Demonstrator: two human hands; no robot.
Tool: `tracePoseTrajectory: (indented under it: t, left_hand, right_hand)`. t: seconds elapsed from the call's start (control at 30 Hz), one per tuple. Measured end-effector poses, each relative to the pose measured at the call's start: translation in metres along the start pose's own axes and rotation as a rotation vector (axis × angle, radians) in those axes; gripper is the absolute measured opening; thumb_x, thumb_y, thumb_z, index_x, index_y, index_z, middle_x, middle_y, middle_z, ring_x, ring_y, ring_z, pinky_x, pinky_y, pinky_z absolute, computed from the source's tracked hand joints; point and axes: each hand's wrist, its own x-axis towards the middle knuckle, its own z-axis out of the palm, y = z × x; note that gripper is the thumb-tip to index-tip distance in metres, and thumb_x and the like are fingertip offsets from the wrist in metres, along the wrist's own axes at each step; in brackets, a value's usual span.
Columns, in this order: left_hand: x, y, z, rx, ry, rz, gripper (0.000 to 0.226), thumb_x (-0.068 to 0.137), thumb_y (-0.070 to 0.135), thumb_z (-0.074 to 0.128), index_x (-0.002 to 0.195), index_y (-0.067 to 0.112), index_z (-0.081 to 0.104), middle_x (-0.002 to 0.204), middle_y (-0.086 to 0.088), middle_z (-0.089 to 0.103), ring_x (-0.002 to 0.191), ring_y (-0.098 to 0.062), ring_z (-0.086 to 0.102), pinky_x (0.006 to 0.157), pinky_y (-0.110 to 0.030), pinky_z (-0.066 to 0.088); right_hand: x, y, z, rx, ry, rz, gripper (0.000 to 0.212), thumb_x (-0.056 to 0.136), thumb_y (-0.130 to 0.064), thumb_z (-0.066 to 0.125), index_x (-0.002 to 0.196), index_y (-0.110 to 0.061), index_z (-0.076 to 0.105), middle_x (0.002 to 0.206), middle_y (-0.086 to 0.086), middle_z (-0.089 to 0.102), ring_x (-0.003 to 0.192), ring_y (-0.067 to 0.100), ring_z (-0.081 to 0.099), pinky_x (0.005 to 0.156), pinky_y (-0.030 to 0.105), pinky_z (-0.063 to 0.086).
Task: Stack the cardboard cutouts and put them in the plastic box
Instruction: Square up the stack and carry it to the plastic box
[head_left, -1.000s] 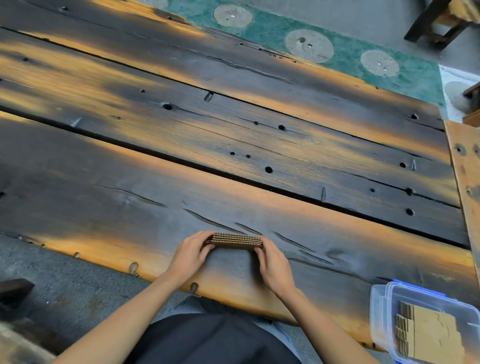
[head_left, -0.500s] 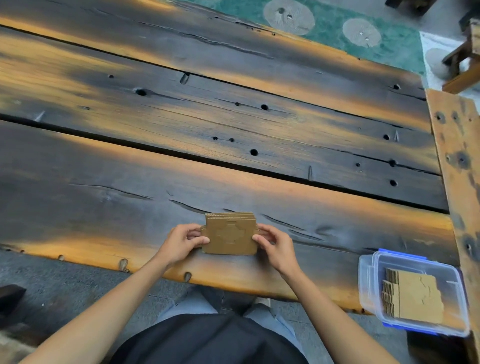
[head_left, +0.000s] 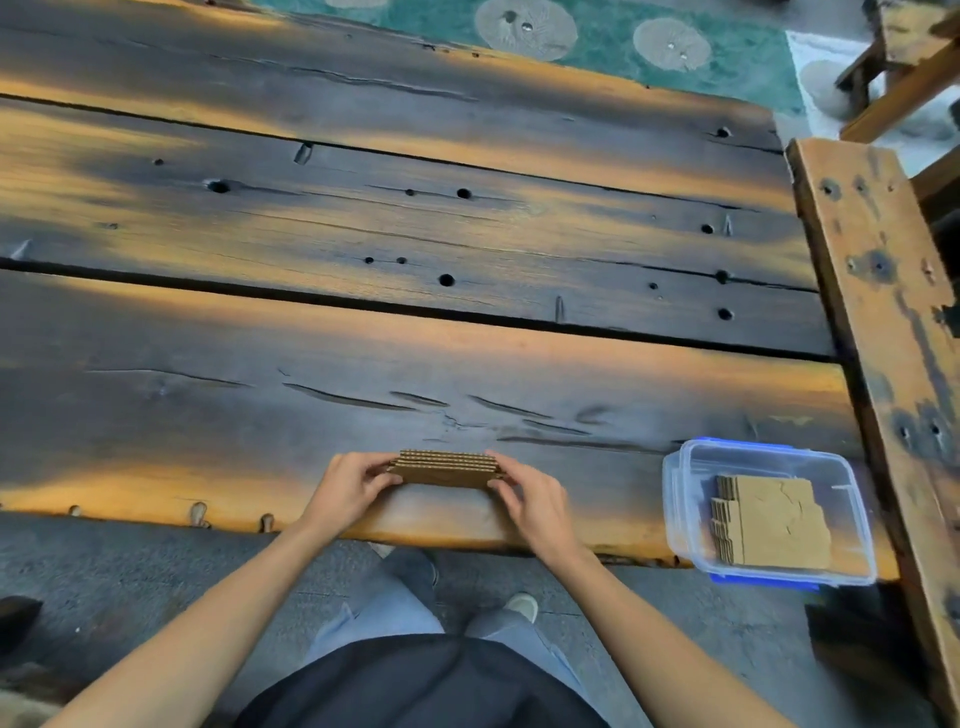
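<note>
Both hands, left hand (head_left: 349, 487) and right hand (head_left: 535, 501), clamp stack of cutouts (head_left: 445, 467) by its ends | squaring edges on table (head_left: 467, 234) | advice: keep pinch even, carry level to plastic box (head_left: 675, 519)

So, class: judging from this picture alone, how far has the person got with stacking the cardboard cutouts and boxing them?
Done: one stack of cutouts already lies in the open plastic box. In hand: a second stack is gripped at its ends by the left hand and right hand, low over the wooden table. Left: move it into the box. No loose cutouts show on the table.
</note>
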Motion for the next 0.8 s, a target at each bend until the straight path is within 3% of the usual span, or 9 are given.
tracePoseTrajectory:
  t: [0.03, 0.17, 0.33, 0.43, 0.5, 0.53, 0.6, 0.7, 0.8]
  left_hand:
    - [0.000, 0.002, 0.000, 0.020, 0.001, 0.006, 0.026, 0.086, 0.003, 0.073, 0.110, 0.011, 0.080, 0.095, 0.001, 0.082, 0.084, 0.018, 0.067, 0.081, -0.003, 0.048]
    - [-0.003, 0.017, 0.000, 0.066, 0.005, 0.008, 0.016, 0.087, 0.005, 0.073, 0.096, 0.013, 0.083, 0.091, 0.004, 0.082, 0.088, -0.005, 0.075, 0.081, -0.023, 0.054]
    - [-0.016, 0.046, 0.013, 0.027, 0.019, -0.008, 0.013, 0.087, 0.012, 0.076, 0.080, 0.022, 0.080, 0.082, 0.010, 0.081, 0.081, 0.007, 0.072, 0.070, -0.005, 0.046]
    - [-0.024, 0.068, 0.030, -0.018, -0.001, 0.001, 0.013, 0.085, 0.020, 0.080, 0.073, 0.026, 0.078, 0.078, 0.011, 0.081, 0.079, 0.002, 0.073, 0.074, -0.021, 0.054]
    - [-0.027, 0.085, 0.045, -0.075, -0.006, 0.001, 0.006, 0.082, 0.022, 0.083, 0.082, 0.027, 0.079, 0.085, 0.012, 0.080, 0.077, 0.010, 0.070, 0.076, -0.012, 0.054]
    - [-0.028, 0.094, 0.054, -0.107, -0.003, -0.005, 0.016, 0.080, 0.021, 0.085, 0.093, 0.026, 0.077, 0.087, 0.012, 0.078, 0.075, 0.016, 0.068, 0.074, -0.003, 0.050]
    - [-0.027, 0.109, 0.071, -0.175, -0.031, -0.015, 0.027, 0.079, 0.018, 0.086, 0.102, 0.021, 0.072, 0.077, 0.016, 0.077, 0.071, 0.017, 0.068, 0.071, 0.001, 0.048]
    - [-0.024, 0.138, 0.096, -0.236, -0.080, 0.002, 0.018, 0.080, 0.015, 0.084, 0.095, 0.009, 0.076, 0.066, 0.019, 0.076, 0.074, 0.003, 0.075, 0.072, -0.006, 0.054]
    - [-0.017, 0.170, 0.120, -0.299, -0.096, 0.021, 0.033, 0.080, 0.007, 0.083, 0.110, -0.002, 0.073, 0.085, -0.010, 0.081, 0.083, -0.019, 0.079, 0.075, -0.014, 0.059]
  right_hand:
    - [-0.001, 0.000, 0.000, -0.010, 0.007, -0.004, 0.041, 0.096, -0.025, 0.066, 0.137, -0.025, 0.063, 0.128, 0.002, 0.071, 0.115, 0.021, 0.068, 0.097, 0.034, 0.051]
    - [-0.002, 0.002, -0.004, -0.012, 0.013, -0.001, 0.035, 0.098, -0.022, 0.064, 0.131, -0.016, 0.067, 0.125, 0.005, 0.073, 0.115, 0.026, 0.068, 0.096, 0.037, 0.051]
    - [-0.013, 0.021, -0.029, 0.110, 0.082, -0.016, 0.036, 0.095, -0.019, 0.068, 0.131, -0.016, 0.066, 0.113, 0.001, 0.076, 0.097, 0.014, 0.072, 0.095, 0.038, 0.056]
    - [-0.027, 0.037, -0.052, 0.161, 0.144, 0.001, 0.033, 0.093, -0.023, 0.071, 0.126, -0.020, 0.069, 0.105, -0.006, 0.076, 0.092, 0.005, 0.071, 0.089, 0.033, 0.060]
    - [-0.039, 0.049, -0.068, 0.191, 0.193, 0.036, 0.031, 0.091, -0.025, 0.073, 0.121, -0.019, 0.072, 0.100, -0.013, 0.074, 0.092, -0.002, 0.069, 0.086, 0.031, 0.060]
    - [-0.045, 0.056, -0.077, 0.209, 0.221, 0.057, 0.030, 0.091, -0.025, 0.074, 0.120, -0.020, 0.073, 0.097, -0.018, 0.072, 0.090, -0.007, 0.067, 0.085, 0.028, 0.060]
    - [-0.057, 0.069, -0.093, 0.252, 0.272, 0.103, 0.029, 0.090, -0.025, 0.075, 0.119, -0.018, 0.074, 0.093, -0.022, 0.069, 0.090, -0.016, 0.063, 0.081, 0.019, 0.058]
    - [-0.077, 0.089, -0.117, 0.299, 0.366, 0.162, 0.029, 0.089, -0.020, 0.076, 0.117, -0.013, 0.075, 0.093, -0.012, 0.071, 0.088, -0.020, 0.061, 0.077, 0.002, 0.048]
    - [-0.097, 0.110, -0.144, 0.343, 0.461, 0.223, 0.026, 0.087, -0.017, 0.079, 0.112, -0.011, 0.077, 0.091, -0.009, 0.072, 0.081, -0.021, 0.062, 0.076, 0.001, 0.046]
